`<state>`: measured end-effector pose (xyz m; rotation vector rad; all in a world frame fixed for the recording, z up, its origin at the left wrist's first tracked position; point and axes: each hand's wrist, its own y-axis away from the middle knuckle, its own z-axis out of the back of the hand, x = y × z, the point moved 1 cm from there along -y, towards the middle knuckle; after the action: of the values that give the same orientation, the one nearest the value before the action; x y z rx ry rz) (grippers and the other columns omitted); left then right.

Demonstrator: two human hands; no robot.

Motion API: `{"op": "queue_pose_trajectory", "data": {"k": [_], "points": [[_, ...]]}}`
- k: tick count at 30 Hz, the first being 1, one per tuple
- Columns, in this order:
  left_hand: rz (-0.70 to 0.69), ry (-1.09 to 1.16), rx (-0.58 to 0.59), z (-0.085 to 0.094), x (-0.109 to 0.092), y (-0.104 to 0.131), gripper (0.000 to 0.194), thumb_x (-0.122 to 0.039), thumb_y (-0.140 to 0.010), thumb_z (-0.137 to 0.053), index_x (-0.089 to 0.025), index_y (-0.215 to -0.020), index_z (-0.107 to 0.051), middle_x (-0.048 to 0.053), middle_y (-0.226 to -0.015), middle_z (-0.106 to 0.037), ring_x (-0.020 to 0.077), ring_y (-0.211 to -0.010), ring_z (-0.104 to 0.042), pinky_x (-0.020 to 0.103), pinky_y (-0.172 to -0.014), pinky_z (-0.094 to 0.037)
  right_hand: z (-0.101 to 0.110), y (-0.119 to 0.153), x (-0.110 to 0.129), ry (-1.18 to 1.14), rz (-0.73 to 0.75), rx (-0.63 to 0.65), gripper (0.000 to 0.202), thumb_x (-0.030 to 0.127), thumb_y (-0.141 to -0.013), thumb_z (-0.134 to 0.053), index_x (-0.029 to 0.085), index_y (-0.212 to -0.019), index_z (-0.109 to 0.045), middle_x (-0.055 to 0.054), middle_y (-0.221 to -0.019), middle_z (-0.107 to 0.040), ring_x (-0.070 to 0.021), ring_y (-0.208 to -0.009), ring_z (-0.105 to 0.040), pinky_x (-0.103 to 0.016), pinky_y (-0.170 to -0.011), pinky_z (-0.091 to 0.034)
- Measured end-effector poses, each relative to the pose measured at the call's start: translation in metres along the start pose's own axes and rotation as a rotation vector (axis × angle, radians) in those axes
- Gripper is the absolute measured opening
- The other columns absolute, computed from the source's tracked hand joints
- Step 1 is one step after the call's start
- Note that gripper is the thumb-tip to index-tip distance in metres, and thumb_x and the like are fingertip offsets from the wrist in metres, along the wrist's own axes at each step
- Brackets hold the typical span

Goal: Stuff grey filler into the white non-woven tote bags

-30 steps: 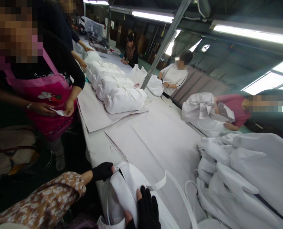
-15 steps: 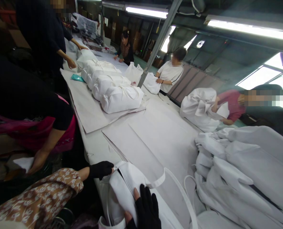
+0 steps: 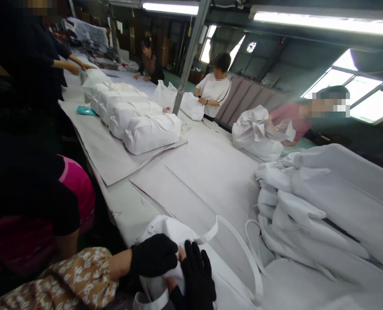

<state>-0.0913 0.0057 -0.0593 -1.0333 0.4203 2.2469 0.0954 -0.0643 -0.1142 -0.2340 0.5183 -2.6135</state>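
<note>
A white fabric bag (image 3: 228,275) with long straps lies on the table right in front of me. My left hand (image 3: 154,255), in a black glove with bare fingertips, is closed in a fist over the bag's top. What its fingers pinch is hidden. Close beside it, my right hand (image 3: 196,275), gloved the same way, rests on the bag with its fingers stretched out and spread. A white strap (image 3: 239,241) loops up from the bag to the right of my hands.
Stacked flat sheets (image 3: 207,172) cover the middle of the table. Several stuffed white bags (image 3: 152,133) stand in a row beyond. A heap of white bags (image 3: 333,206) lies at right. A metal post (image 3: 189,56) rises from the table. Co-workers stand around, one close at my left (image 3: 33,185).
My left hand has moved right along the bag's top, up to my right hand. The dark slit in the bag no longer shows. The view has shifted right.
</note>
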Motion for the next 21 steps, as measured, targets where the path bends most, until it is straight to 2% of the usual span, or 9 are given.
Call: {"op": "queue_pose_trajectory", "data": {"k": [3,6,8,10,12,14,17,21], "points": [[0.031,-0.085,0.045,-0.011,-0.013,-0.005,0.025,-0.024,-0.082,-0.043,-0.014,-0.076,-0.065,0.01,-0.077,-0.069,0.0216,-0.07,-0.062,0.035,-0.07,-0.051,0.006,-0.002,-0.004,-0.049,0.004,0.054,0.076,0.045,-0.083,-0.054,0.015,-0.146,-0.028,-0.009,-0.149,-0.035,-0.0277,-0.14,-0.027,-0.051,-0.113,-0.023],[0.122,-0.044,-0.009,-0.011,-0.006,0.003,0.038,-0.028,-0.089,-0.034,-0.013,-0.091,-0.069,0.014,-0.095,-0.071,0.0245,-0.09,-0.066,0.039,-0.085,-0.052,0.027,0.008,-0.025,-0.064,0.026,0.164,0.081,0.055,-0.084,-0.051,0.015,-0.149,-0.022,-0.01,-0.152,-0.03,-0.0291,-0.142,-0.024,-0.054,-0.113,-0.02],[0.166,-0.016,-0.059,-0.009,0.004,0.012,0.04,-0.033,-0.09,-0.036,-0.012,-0.103,-0.068,0.014,-0.105,-0.07,0.0239,-0.098,-0.065,0.038,-0.091,-0.052,0.047,0.027,-0.049,-0.014,0.006,0.245,0.087,0.064,-0.08,-0.051,0.019,-0.149,-0.022,-0.012,-0.153,-0.026,-0.0355,-0.141,-0.022,-0.061,-0.111,-0.018],[0.174,-0.044,-0.096,-0.011,0.011,0.018,0.04,-0.034,-0.088,-0.042,-0.01,-0.11,-0.066,0.014,-0.109,-0.069,0.0234,-0.101,-0.066,0.036,-0.093,-0.053,0.064,0.056,-0.072,0.063,-0.094,0.278,0.094,0.071,-0.075,-0.053,0.022,-0.149,-0.023,-0.015,-0.152,-0.028,-0.0409,-0.138,-0.027,-0.067,-0.106,-0.02],[0.114,-0.122,-0.104,-0.017,0.012,0.018,0.039,-0.032,-0.088,-0.043,-0.01,-0.109,-0.067,0.014,-0.107,-0.07,0.0228,-0.098,-0.067,0.035,-0.09,-0.055,0.071,0.083,-0.086,0.109,-0.207,0.254,0.095,0.07,-0.075,-0.054,0.021,-0.15,-0.022,-0.017,-0.147,-0.036,-0.04,-0.132,-0.037,-0.065,-0.102,-0.027],[-0.018,-0.262,-0.113,-0.025,0.005,0.012,0.037,-0.03,-0.089,-0.042,-0.011,-0.105,-0.069,0.012,-0.099,-0.072,0.0241,-0.091,-0.069,0.036,-0.083,-0.058,0.068,0.102,-0.089,0.142,-0.265,0.179,0.091,0.066,-0.076,-0.055,0.022,-0.149,-0.024,-0.017,-0.144,-0.041,-0.0384,-0.127,-0.043,-0.063,-0.098,-0.034],[-0.213,-0.478,-0.181,-0.032,-0.011,0.003,0.038,-0.029,-0.091,-0.039,-0.011,-0.098,-0.071,0.012,-0.086,-0.073,0.0259,-0.075,-0.071,0.039,-0.068,-0.061,0.058,0.111,-0.083,0.183,-0.266,0.063,0.086,0.063,-0.075,-0.057,0.023,-0.147,-0.03,-0.015,-0.142,-0.043,-0.038,-0.124,-0.046,-0.062,-0.096,-0.035],[-0.366,-0.526,-0.267,-0.035,-0.031,0.006,0.045,-0.033,-0.096,-0.032,-0.011,-0.094,-0.071,0.01,-0.078,-0.073,0.0223,-0.066,-0.07,0.035,-0.06,-0.061,0.057,0.116,-0.083,0.161,-0.276,0.064,0.084,0.066,-0.077,-0.054,0.024,-0.146,-0.032,-0.014,-0.143,-0.043,-0.0359,-0.124,-0.046,-0.062,-0.099,-0.03]]}}
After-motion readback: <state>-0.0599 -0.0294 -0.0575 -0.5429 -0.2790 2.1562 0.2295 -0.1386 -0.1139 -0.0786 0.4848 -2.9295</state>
